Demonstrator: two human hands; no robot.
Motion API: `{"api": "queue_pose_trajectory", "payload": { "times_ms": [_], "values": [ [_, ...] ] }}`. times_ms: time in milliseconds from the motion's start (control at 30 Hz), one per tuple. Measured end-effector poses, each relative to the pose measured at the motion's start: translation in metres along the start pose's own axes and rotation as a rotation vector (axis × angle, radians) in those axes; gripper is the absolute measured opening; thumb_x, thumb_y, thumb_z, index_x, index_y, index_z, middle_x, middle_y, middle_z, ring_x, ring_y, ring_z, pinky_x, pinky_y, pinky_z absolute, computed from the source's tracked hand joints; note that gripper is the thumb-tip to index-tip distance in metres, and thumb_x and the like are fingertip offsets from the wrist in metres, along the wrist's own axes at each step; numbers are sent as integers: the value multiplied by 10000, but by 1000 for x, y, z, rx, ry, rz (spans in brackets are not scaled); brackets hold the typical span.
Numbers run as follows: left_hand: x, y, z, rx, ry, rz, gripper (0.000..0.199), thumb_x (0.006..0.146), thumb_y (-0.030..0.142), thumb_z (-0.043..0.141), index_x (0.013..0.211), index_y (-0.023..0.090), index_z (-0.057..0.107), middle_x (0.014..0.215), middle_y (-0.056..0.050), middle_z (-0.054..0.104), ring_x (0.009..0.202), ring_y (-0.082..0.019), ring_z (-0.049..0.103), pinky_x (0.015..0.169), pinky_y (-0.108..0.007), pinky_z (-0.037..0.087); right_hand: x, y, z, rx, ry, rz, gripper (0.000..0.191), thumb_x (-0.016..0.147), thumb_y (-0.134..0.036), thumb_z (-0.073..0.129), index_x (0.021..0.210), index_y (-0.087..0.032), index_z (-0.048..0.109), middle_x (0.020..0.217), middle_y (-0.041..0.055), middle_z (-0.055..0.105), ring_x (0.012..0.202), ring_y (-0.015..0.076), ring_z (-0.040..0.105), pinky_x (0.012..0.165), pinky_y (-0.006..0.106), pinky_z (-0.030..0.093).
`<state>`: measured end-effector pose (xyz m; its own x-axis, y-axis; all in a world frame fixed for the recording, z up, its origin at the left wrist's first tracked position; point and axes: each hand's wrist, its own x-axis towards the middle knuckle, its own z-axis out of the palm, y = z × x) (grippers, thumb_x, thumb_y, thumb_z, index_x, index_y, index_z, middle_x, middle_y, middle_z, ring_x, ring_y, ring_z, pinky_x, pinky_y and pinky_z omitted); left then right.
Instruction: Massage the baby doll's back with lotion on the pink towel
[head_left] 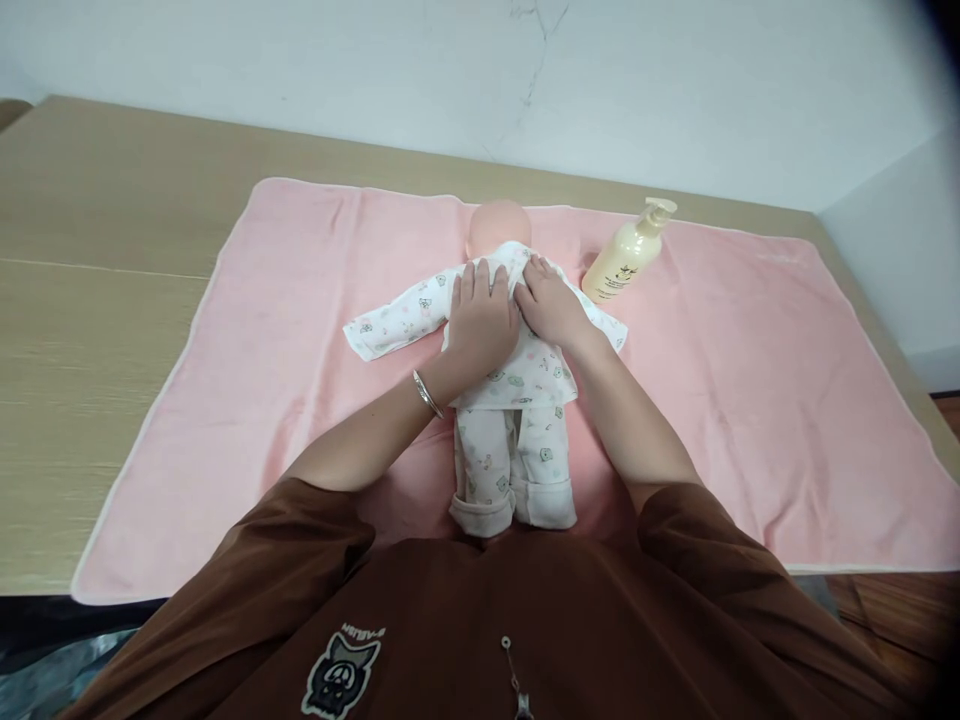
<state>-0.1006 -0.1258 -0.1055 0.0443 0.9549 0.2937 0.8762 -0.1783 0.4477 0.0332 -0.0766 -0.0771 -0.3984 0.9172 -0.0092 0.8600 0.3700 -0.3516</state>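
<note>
A baby doll (498,225) lies face down, its bald head at the far end. It wears a white patterned top (536,375) and matching trousers (486,455) with turned-up cuffs. Flat on the left side of its upper back rests my left hand (482,315), fingers stretched toward the head. My right hand (553,303) lies on the right side of the upper back, fingers extended and angled inward. The two hands nearly meet over the doll's spine, and neither holds anything. Both doll sleeves spread outward; the doll's own hands are not visible.
Under the doll is a pink blanket (712,400) with creases, spread over a wooden table (90,330). A cream pump bottle (621,262) stands close to the doll's right-hand sleeve in view. A white wall (337,80) runs along the table's back edge.
</note>
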Motion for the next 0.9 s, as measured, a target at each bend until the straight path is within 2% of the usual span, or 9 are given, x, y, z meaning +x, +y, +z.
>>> {"api": "queue_pose_trajectory", "payload": {
  "times_ms": [100,300,367,467,533,600,767,833,900],
  "values": [
    [6,-4,-6,-3,-43,-1,529,1017,260,399,1503,79,507,1647,-225,464,1577,-380,383,1329,-583,263,1,-2,3,-22,25,47,650,1057,-295,284,1596,58,368,1713,258,348,1643,351,278,1363,560,235],
    [33,-33,-3,-82,-24,-72,412,989,273,427,1340,174,620,1386,-167,671,1335,-333,602,1235,-539,420,-24,-36,7,-59,24,68,644,1042,-216,281,1580,134,344,1674,322,379,1628,379,308,1363,536,245],
    [27,-29,-1,-64,-9,-50,414,1012,270,393,1349,157,605,1420,-192,653,1382,-356,578,1247,-575,394,-22,-32,6,-34,3,44,648,1033,-206,274,1592,117,331,1693,312,348,1643,372,271,1366,557,232],
    [7,-12,-2,5,-2,4,493,1034,266,370,1479,101,501,1595,-235,521,1538,-397,435,1290,-620,314,-6,-11,3,40,-35,35,648,1032,-249,294,1609,40,355,1735,250,304,1659,361,226,1368,580,214],
    [-4,-2,-6,43,-26,21,543,1036,268,373,1534,62,440,1661,-256,434,1592,-416,352,1296,-624,305,4,4,1,80,-33,54,651,1036,-293,315,1613,3,370,1752,215,285,1664,357,211,1372,581,195],
    [-5,-1,-10,56,-62,35,554,1032,269,371,1527,32,445,1661,-277,420,1588,-427,351,1287,-616,326,8,9,0,80,-15,54,650,1043,-321,322,1607,-4,384,1748,210,299,1660,360,223,1371,587,189],
    [24,-26,-15,33,-125,42,481,1004,234,348,1358,12,585,1423,-291,616,1395,-400,554,1240,-568,408,-13,-20,4,-51,-2,33,651,1046,-252,286,1602,83,338,1691,289,373,1631,390,290,1350,596,239],
    [30,-32,-12,33,-134,0,495,1008,248,344,1352,-11,587,1391,-301,631,1378,-410,565,1236,-572,409,-20,-30,4,-67,-3,18,651,1031,-212,287,1598,105,324,1678,304,385,1629,388,297,1350,585,248],
    [25,-28,-8,31,-100,-28,532,1029,282,327,1421,-9,539,1487,-305,577,1457,-427,504,1262,-609,363,-20,-30,3,-40,9,10,629,1016,-194,293,1581,70,380,1661,277,432,1615,376,335,1341,578,280]
  ]
}}
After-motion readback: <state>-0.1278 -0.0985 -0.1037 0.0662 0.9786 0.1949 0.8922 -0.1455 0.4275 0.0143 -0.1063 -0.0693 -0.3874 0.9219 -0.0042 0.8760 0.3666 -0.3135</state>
